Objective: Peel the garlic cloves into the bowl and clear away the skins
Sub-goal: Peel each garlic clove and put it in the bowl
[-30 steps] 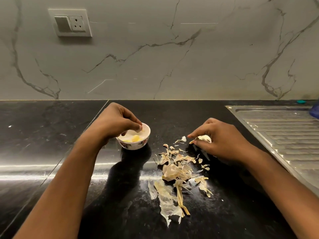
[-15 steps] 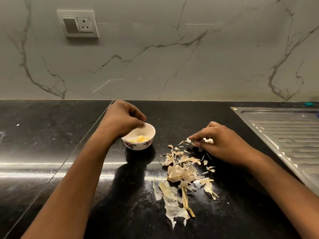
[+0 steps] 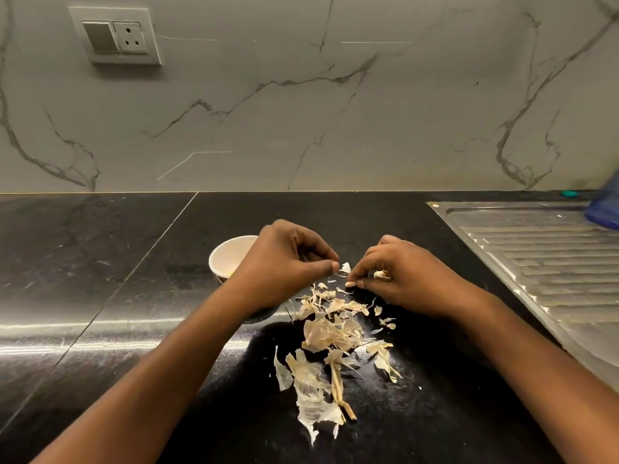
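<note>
1. Above the black table (image 3: pixel 100 296), just right of the bowl (image 3: pixel 225 255), both my hands meet over the far end of the heap of skins (image 3: pixel 331 329).
2. Grip, right hand (image 3: pixel 405 279): fingers curled round a garlic clove (image 3: pixel 380 274), which is pinched between thumb and fingertips. Only a pale sliver of it shows.
3. Grip, left hand (image 3: pixel 284 262): fingers curled, with thumb and forefinger tips closed together right at a loose flake of skin (image 3: pixel 345 266) beside the clove. I cannot tell whether the flake is actually caught.
4. Handling, clove: small, light and firm, and probably slick once bare. I judge the hold belongs on its sides, leaving one end free for peeling.
5. Handling, skin: papery, brittle and nearly weightless, so it is likely to tear into scraps. Take it at a lifted edge and pull along the clove.
6. Appearance: the skins are tan to white, curled and translucent, with one stiff stalk piece (image 3: pixel 337 385) among them. The bowl is white inside and partly hidden behind my left hand.
7. Status: peeling is under way, and the heap is not yet cleared.
</note>
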Demonstrator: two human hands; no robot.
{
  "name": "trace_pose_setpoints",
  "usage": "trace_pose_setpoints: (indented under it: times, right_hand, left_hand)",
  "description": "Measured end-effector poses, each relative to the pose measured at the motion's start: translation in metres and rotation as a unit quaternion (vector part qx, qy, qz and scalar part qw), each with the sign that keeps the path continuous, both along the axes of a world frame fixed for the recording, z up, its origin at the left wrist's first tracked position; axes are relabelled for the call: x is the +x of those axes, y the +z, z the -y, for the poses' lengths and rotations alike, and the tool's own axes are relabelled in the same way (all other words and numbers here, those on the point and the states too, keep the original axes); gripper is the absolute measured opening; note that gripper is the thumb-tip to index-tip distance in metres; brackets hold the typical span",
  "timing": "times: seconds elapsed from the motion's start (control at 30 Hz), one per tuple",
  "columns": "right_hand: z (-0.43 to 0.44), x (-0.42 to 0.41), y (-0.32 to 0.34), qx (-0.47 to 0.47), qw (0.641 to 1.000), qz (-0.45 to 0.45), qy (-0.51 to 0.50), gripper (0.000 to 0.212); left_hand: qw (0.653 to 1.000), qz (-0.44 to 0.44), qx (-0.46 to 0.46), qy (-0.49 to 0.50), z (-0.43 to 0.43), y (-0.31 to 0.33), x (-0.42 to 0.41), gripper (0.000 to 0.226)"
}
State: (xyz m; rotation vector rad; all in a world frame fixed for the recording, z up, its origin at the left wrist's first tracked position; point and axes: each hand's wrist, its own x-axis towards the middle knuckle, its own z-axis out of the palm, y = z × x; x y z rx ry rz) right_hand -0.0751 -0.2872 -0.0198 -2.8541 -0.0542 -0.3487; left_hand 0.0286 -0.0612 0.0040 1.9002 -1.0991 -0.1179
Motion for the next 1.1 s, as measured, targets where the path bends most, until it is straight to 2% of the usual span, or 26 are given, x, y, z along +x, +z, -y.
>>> trace_pose_setpoints:
  times: [0.07, 0.13, 0.23, 0.33, 0.53, 0.63, 0.73, 0.93, 1.1]
  right_hand:
    - [-0.001, -0.001, 0.000, -0.002, 1.000, 0.002, 0.002, 0.015]
    - [-0.002, -0.002, 0.002, 0.043, 0.999, 0.020, 0.000, 0.014]
    - [-0.004, -0.005, 0.008, 0.185, 0.980, 0.068, 0.015, 0.014]
    - [-0.012, -0.006, 0.013, 0.315, 0.946, 0.069, 0.038, 0.015]
    - [-0.014, -0.004, 0.011, 0.395, 0.913, 0.095, 0.048, 0.022]
    - [-0.013, -0.005, 0.012, 0.398, 0.911, 0.098, 0.055, 0.024]
    - [-0.014, -0.005, 0.012, 0.391, 0.913, 0.104, 0.048, 0.021]
    - [-0.016, -0.005, 0.012, 0.366, 0.925, 0.093, 0.042, 0.015]
    - [-0.017, -0.007, 0.013, 0.358, 0.930, 0.074, 0.039, 0.015]
  left_hand:
    - [1.000, -0.012, 0.013, 0.004, 0.003, -0.004, -0.002, 0.006]
    - [0.999, -0.040, 0.011, 0.016, 0.005, -0.007, -0.002, 0.010]
    - [0.996, -0.090, -0.013, 0.022, 0.006, -0.010, 0.000, 0.019]
    - [0.989, -0.142, -0.044, -0.006, 0.006, -0.010, 0.000, 0.018]
    - [0.967, -0.219, -0.128, -0.036, 0.007, -0.009, -0.004, 0.020]
    - [0.959, -0.240, -0.149, -0.038, 0.007, -0.008, -0.005, 0.020]
    - [0.966, -0.210, -0.148, -0.039, 0.007, -0.010, -0.005, 0.018]
    - [0.995, -0.042, -0.089, 0.003, 0.006, -0.012, -0.001, 0.017]
    - [0.998, -0.014, -0.060, -0.009, 0.007, -0.013, 0.002, 0.017]
